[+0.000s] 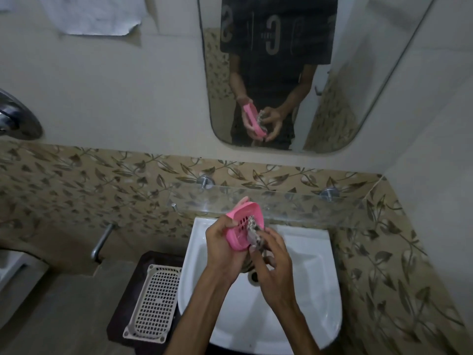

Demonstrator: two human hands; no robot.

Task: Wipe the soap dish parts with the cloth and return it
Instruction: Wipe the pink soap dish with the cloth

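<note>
A pink soap dish part [243, 216] with slots is held tilted above the white sink [307, 252]. My left hand [222, 244] grips it from the left and below. My right hand [271, 254] pinches a patterned grey cloth [253, 231] and presses it against the inner face of the pink part. The mirror [384, 73] reflects both hands, the pink part and the cloth.
A glass shelf [294, 201] runs along the wall just behind the sink. A beige perforated basket [153, 301] sits on a dark stand left of the sink. A metal tap [102, 242] juts from the tiled wall at left. A white towel [97, 16] hangs top left.
</note>
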